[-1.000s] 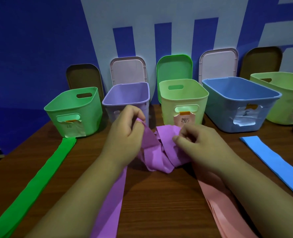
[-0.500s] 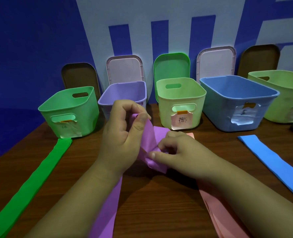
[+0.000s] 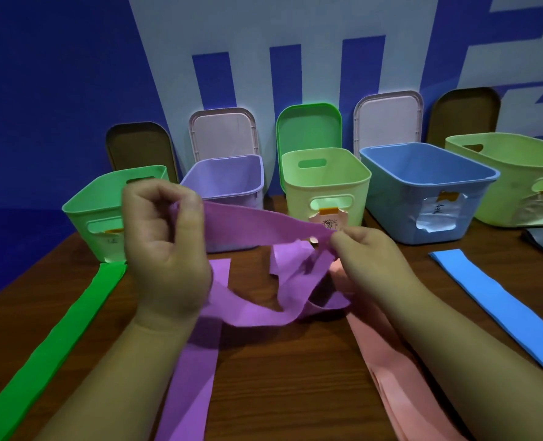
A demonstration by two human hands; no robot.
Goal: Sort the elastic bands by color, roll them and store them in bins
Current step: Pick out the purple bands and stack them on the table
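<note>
My left hand (image 3: pixel 165 249) and right hand (image 3: pixel 368 259) each pinch the purple band (image 3: pixel 257 221). It is stretched between them above the middle of the bench (image 3: pixel 279 393), slack crumpled beneath. It looks light, limp and stretchy, so I'd pinch one flat end to start a roll. I count five bins (image 3: pixel 295 192) along the far edge, the purple bin (image 3: pixel 238 173) behind my left hand. Flat on the bench lie one green band (image 3: pixel 50 345), purple strip (image 3: pixel 190 377), pink band (image 3: pixel 387 377) and blue band (image 3: pixel 502 297).

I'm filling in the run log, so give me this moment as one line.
left hand: grips purple band | right hand: pinches same band | band: spread between hands above table, not rolled
</note>
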